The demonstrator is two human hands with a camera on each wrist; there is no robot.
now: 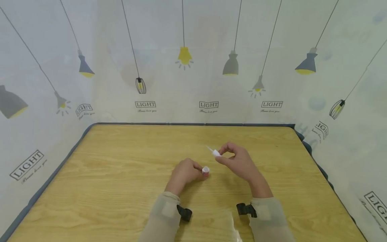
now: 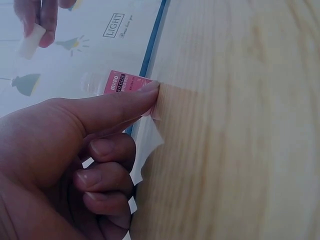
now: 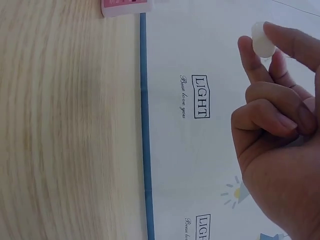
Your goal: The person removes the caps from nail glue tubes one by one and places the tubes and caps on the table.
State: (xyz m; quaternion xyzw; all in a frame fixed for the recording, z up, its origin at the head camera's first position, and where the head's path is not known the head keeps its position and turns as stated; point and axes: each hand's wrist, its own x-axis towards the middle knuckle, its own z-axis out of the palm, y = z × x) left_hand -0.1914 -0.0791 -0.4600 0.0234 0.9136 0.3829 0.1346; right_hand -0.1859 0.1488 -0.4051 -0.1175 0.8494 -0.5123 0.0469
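Observation:
A small nail glue bottle [image 2: 119,82] with a pink label stands upright on the wooden table, its white top uncapped. My left hand [image 1: 185,173] pinches it low down between thumb and forefinger, the other fingers curled in. Up and to the right of the bottle, my right hand [image 1: 239,162] holds the white cap [image 1: 216,153] by thumb and fingertips. A thin applicator brush [image 1: 208,148] sticks out of that cap, pointing up and left in the head view. In the right wrist view the cap [image 3: 263,41] shows end-on, with the bottle [image 3: 125,8] at the top edge.
The wood-grain table [image 1: 121,161] has a dark blue edge [image 1: 169,124] along its back and sides. Behind it hangs a pale sheet [image 1: 169,87] printed with lamps and LIGHT labels. Black straps [image 1: 185,213] sit at both wrists. A shiny pale patch [image 1: 236,232] lies at the front.

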